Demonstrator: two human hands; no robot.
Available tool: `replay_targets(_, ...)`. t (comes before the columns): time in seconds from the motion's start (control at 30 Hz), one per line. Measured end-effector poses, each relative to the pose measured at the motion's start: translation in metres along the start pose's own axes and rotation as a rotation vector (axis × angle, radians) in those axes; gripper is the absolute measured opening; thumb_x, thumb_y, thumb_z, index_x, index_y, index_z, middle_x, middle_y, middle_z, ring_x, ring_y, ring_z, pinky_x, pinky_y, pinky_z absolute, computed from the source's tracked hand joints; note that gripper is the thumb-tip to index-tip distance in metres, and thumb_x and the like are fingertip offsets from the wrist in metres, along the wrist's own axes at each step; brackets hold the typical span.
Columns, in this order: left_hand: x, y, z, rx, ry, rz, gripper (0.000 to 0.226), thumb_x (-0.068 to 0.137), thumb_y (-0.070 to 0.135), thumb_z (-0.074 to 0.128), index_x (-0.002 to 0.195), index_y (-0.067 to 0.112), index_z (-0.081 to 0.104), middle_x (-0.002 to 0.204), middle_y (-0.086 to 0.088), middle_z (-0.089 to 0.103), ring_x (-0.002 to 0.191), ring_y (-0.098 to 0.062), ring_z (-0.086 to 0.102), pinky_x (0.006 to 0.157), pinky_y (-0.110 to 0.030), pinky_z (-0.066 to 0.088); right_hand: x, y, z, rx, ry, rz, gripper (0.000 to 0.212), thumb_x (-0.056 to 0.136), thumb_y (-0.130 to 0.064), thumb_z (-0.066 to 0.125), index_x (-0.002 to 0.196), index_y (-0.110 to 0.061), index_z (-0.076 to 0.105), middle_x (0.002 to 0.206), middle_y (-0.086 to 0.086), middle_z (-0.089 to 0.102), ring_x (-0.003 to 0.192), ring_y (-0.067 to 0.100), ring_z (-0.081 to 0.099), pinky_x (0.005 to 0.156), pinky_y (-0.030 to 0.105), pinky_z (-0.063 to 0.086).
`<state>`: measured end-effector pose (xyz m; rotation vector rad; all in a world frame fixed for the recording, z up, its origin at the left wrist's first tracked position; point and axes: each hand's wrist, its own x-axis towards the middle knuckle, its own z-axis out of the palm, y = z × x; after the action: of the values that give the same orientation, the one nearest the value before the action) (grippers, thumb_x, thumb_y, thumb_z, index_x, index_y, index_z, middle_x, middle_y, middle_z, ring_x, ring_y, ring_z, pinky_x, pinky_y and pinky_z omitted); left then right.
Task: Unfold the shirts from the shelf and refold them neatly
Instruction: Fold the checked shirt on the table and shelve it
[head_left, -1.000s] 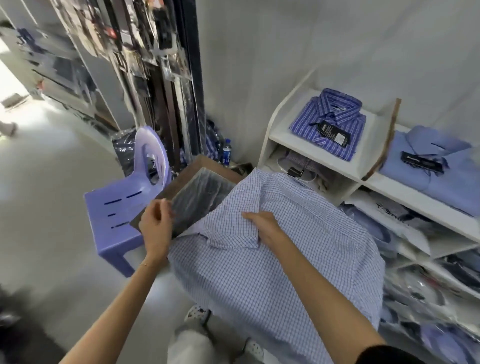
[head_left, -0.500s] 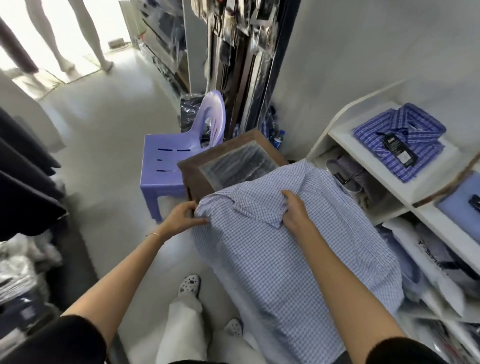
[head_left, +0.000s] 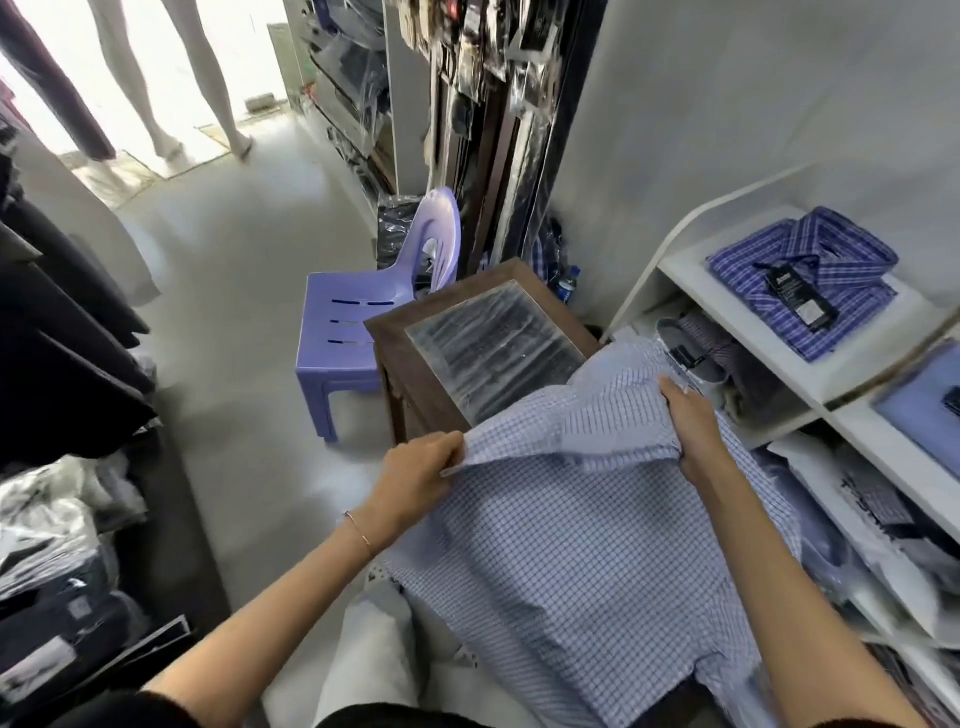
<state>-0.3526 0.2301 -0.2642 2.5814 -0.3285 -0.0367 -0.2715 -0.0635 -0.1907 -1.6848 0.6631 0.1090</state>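
shirt (head_left: 582, 545) between both grips

Blue-and-white checked shirt (head_left: 587, 540) hangs unfolded, its top over a glass-topped case (head_left: 467, 353)

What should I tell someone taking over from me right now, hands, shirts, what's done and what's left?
Left hand: pinches the checked shirt at its left shoulder edge.
Right hand: grips the same shirt near the collar.
The shirt is unfolded, held between both hands, draped partly over the wooden table and hanging down toward the legs.
A striped shirt lies folded on the top shelf; more folded shirts sit on the lower shelves.
Done: this shirt is out and opened.
Left: refold it neatly, then do the others.
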Motion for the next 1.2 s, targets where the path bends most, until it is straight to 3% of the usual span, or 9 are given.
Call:
replay_targets(0.1,-0.016,0.028,0.008,0.004,-0.024,0.069,0.021,0.074,0.024,0.041,0.077,0.033,0.022,0.07,0.005,0.05,0.059,-0.022,0.05,0.05,-0.034,0.038,-0.008,0.005,-0.026,0.027,-0.039,-0.017,0.033,0.097,-0.036,0.05,0.113,-0.008,0.06,0.096,0.001,0.066,0.085,0.015,0.063,0.076,0.035,0.053)
replay_targets(0.17,-0.027,0.039,0.017,0.011,-0.154,0.095,0.011,0.077,0.03,0.041,0.078,0.028,0.03,0.077,0.004,0.055,0.07,-0.022,0.054,0.058,-0.034,0.04,-0.008,0.023,-0.043,0.033,-0.061,0.026,0.036,0.097,-0.035,0.051,0.119,-0.008,0.058,0.105,0.003,0.067,0.094,0.02,0.064,0.084,0.037,0.052)
replay_targets(0.3,-0.029,0.035,0.035,0.089,-0.287,0.121,0.04,0.084,0.059,0.047,0.073,0.021,0.052,0.071,0.007,0.057,0.067,-0.013,0.055,0.056,-0.024,0.037,-0.006,0.063,-0.064,-0.162,-0.056,0.204,0.047,0.097,-0.029,0.051,0.129,0.005,0.05,0.12,0.011,0.058,0.113,0.035,0.057,0.093,0.04,0.047)
replay_targets(0.43,0.0,0.028,0.033,0.031,-0.185,0.022,0.057,0.089,0.064,0.025,0.069,0.018,0.051,0.064,0.007,0.054,0.061,-0.012,0.053,0.056,-0.029,0.04,0.001,0.072,-0.08,-0.314,-0.121,0.233,0.029,0.093,-0.022,0.061,0.087,0.006,0.063,0.088,0.021,0.065,0.077,0.03,0.063,0.068,0.04,0.054)
replay_targets(0.57,0.046,0.011,0.028,-0.071,-0.061,-0.141,0.031,0.095,0.045,0.049,0.086,0.018,0.061,0.084,0.007,0.061,0.075,-0.013,0.058,0.064,-0.03,0.047,0.029,0.056,-0.089,-0.416,-0.068,0.177,0.03,0.089,-0.023,0.067,0.067,-0.002,0.061,0.057,0.012,0.061,0.045,0.023,0.056,0.045,0.027,0.048)
replay_targets(0.77,0.09,0.012,0.029,-0.325,-0.218,-0.236,0.017,0.085,0.044,0.066,0.086,0.027,0.067,0.083,0.015,0.067,0.073,0.003,0.06,0.06,-0.01,0.045,0.091,0.013,-0.063,-0.359,0.055,-0.012,0.011,0.09,-0.018,0.062,0.087,-0.01,0.069,0.089,0.013,0.067,0.084,0.025,0.06,0.083,0.041,0.051)
replay_targets(0.97,0.109,0.018,0.043,-0.341,-0.284,-0.218,0.031,0.078,0.054,0.068,0.076,0.024,0.067,0.071,0.005,0.067,0.061,-0.005,0.059,0.056,-0.022,0.045,0.129,-0.014,-0.024,-0.226,-0.019,0.026,0.022,0.089,-0.022,0.065,0.097,-0.001,0.069,0.094,0.01,0.068,0.086,0.023,0.061,0.075,0.03,0.05)
replay_targets(1.1,0.113,0.017,0.043,-0.404,-0.269,-0.216,0.021,0.081,0.048,0.068,0.066,0.035,0.065,0.062,0.012,0.064,0.056,-0.001,0.056,0.053,-0.017,0.042,0.144,-0.02,-0.01,-0.261,-0.07,0.062,0.018,0.087,-0.026,0.067,0.075,-0.013,0.065,0.082,0.003,0.06,0.069,0.012,0.052,0.057,0.022,0.04)
replay_targets(1.2,0.114,0.012,0.039,-0.48,-0.249,-0.234,0.022,0.078,0.049,0.068,0.062,0.035,0.066,0.058,0.019,0.064,0.054,-0.002,0.056,0.052,-0.017,0.042,0.158,-0.02,-0.012,-0.274,-0.066,0.029,0.011,0.088,-0.017,0.066,0.091,-0.009,0.071,0.097,0.006,0.063,0.078,0.014,0.055,0.067,0.025,0.044)
